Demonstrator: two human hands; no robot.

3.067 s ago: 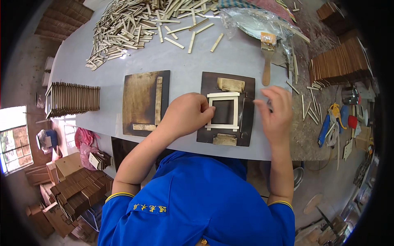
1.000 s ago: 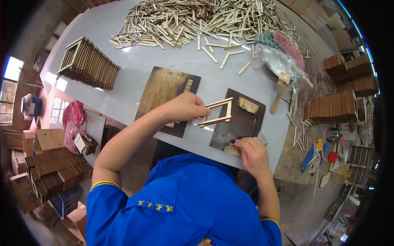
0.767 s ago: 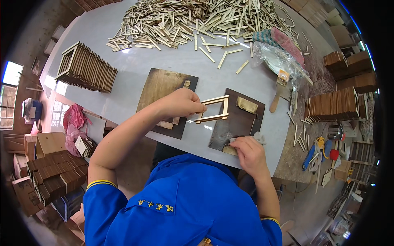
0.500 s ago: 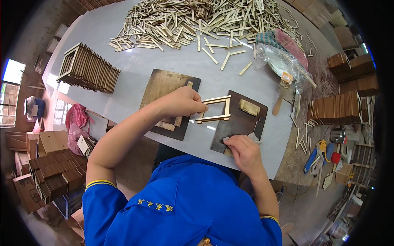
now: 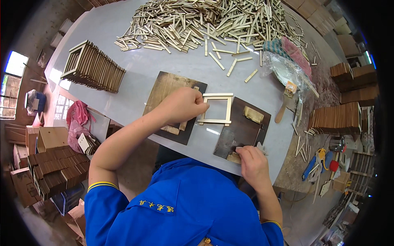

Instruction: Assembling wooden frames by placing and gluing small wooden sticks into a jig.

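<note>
A small rectangular frame of pale wooden strips (image 5: 228, 110) is pinched by its left side in my left hand (image 5: 189, 103). It is held over the grey table between two dark boards. The left board (image 5: 164, 84), partly hidden under my left forearm, carries wooden pieces along its edge. On the right board (image 5: 234, 135) sit a wooden block (image 5: 253, 115) near the far end and another (image 5: 234, 158) at the near end. My right hand (image 5: 253, 164) is closed over that near end. A crumpled grey rag (image 5: 261, 148) shows at its fingers, mostly hidden by the hand.
A large heap of wooden strips (image 5: 180, 28) covers the far side of the table (image 5: 135, 98). At the left stands a stack of finished frames (image 5: 94, 67). To the right lie a brush (image 5: 284, 104) and a plastic-wrapped bundle (image 5: 279, 67). Stacked brown boards (image 5: 334, 118) stand beyond.
The wooden frame has tilted, so its opening now faces me more fully. My right hand has moved slightly right and nearer along the board. The whole view has shifted a little.
</note>
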